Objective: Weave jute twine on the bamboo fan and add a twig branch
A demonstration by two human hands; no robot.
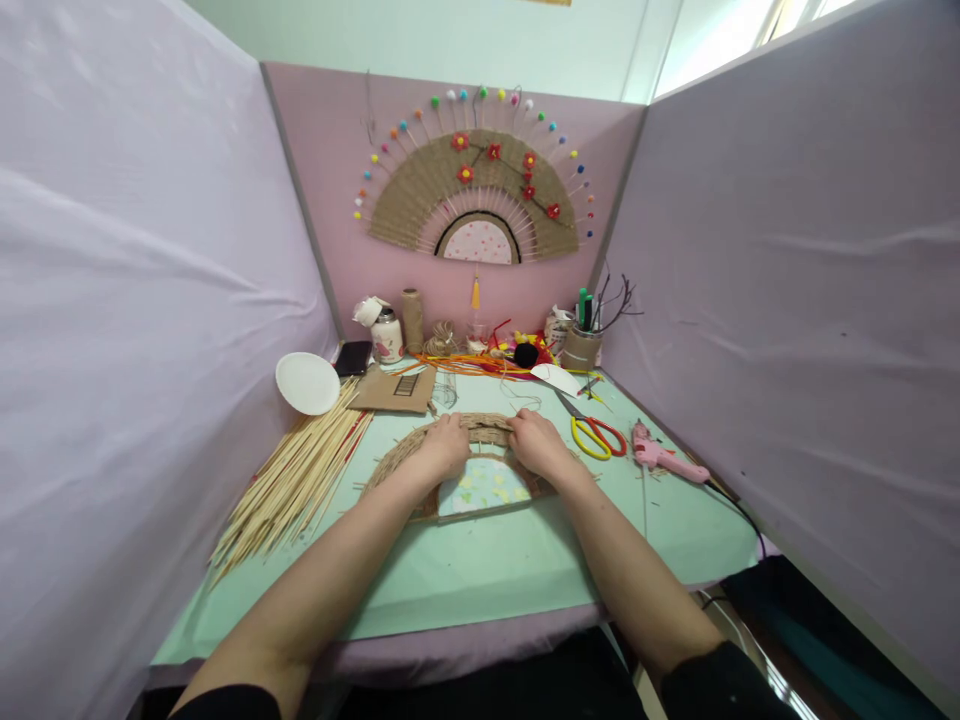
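Note:
A half-round fan [397,456] of woven brown twine lies on the table, with stick ends poking out along its edge. Its base holds a pale half-disc [484,483] with a yellow and green pattern. My left hand [448,446] is closed on the twine band, left of its middle. On the right of the middle, my right hand [536,442] pinches the same band, fingertips bent at its top edge. Between the two hands a stretch of twine shows. The undersides of my fingers are hidden.
Thin wooden sticks [292,485] lie at left, near a white paper bowl [307,383] and cardboard [397,390]. Scissors [592,437] and a pink glue gun [667,458] with its cord lie at right. A finished fan [420,200] hangs behind a twine spool [412,320].

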